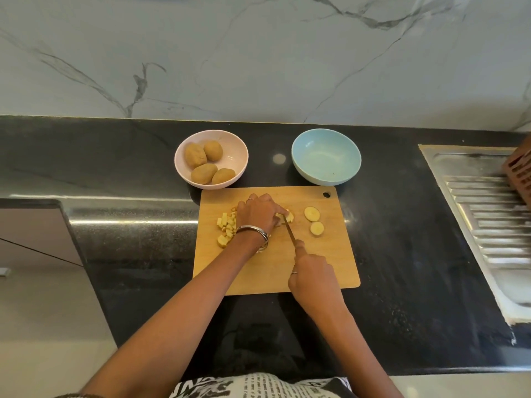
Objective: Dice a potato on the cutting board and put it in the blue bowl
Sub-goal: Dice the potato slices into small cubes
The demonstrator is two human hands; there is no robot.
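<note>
Potato dice: your cut cubes sit in a loose pile at the board's left part, just left of your left hand.
Pink bowl: behind the board's left corner, holding four whole potatoes.
Left hand: your fingers curl down over a potato piece and pin it to the board.
Knife: the blade rests on that piece beside your fingertips.
Right hand: you grip the handle, forefinger stretched along the blade's back.
Slices: two rounds lie flat to the right of the knife.
Blue bowl: behind the board's right corner.
</note>
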